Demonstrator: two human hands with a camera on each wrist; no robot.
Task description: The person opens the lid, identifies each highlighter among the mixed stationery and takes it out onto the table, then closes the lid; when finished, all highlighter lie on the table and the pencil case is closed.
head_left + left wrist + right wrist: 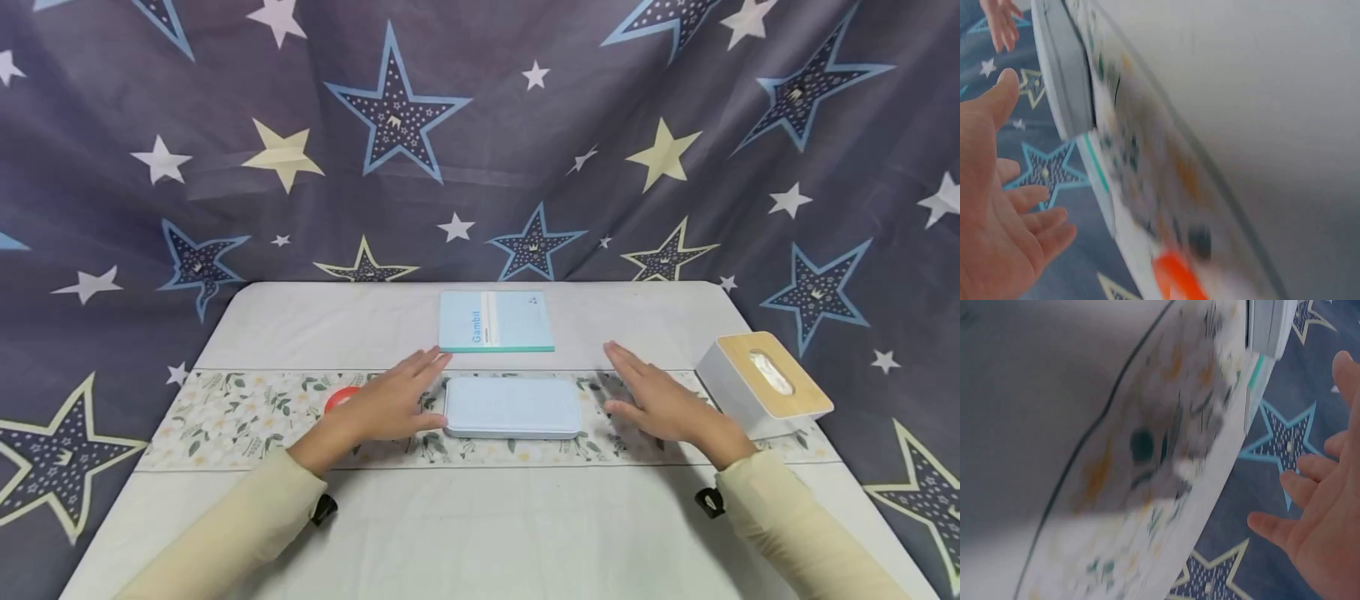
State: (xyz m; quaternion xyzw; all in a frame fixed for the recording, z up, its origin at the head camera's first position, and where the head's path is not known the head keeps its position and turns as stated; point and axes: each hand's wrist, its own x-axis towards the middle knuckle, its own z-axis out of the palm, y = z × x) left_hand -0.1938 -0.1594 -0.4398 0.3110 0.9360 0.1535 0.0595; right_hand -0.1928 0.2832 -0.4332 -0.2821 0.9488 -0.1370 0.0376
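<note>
Backdrop: a dark star-printed cloth [225, 92] is hung behind the table from the left edge to the right.
Table: a white cover [480, 533] is crossed by a floral runner [232, 417].
Left sleeve: a pale cuff [232, 533] is worn, with a black wrist piece [324, 510] seen under it.
Red object: a red thing [339, 398] is placed on the runner and partly hidden by the left hand; what it is cannot be told.
Left hand: the hand [397, 396] is held at the case's left end, fingers released and extended; whether the case is touched by the thumb cannot be told.
Notebook: a light blue notebook [517, 321], marked "Gambit" and edged in teal, is laid flat beyond the runner.
Case: a pale blue oblong case [513, 404] is set lengthwise on the runner, between both hands and nearer than the notebook.
Right hand: the fingers of this hand [660, 404] are extended and released, apart from the case's right end.
Right sleeve: a matching pale cuff [795, 517] is worn.
Tissue box: a white box with a wood-coloured top [765, 400] is stood near the right wrist; tissue is seen in its slot.
</note>
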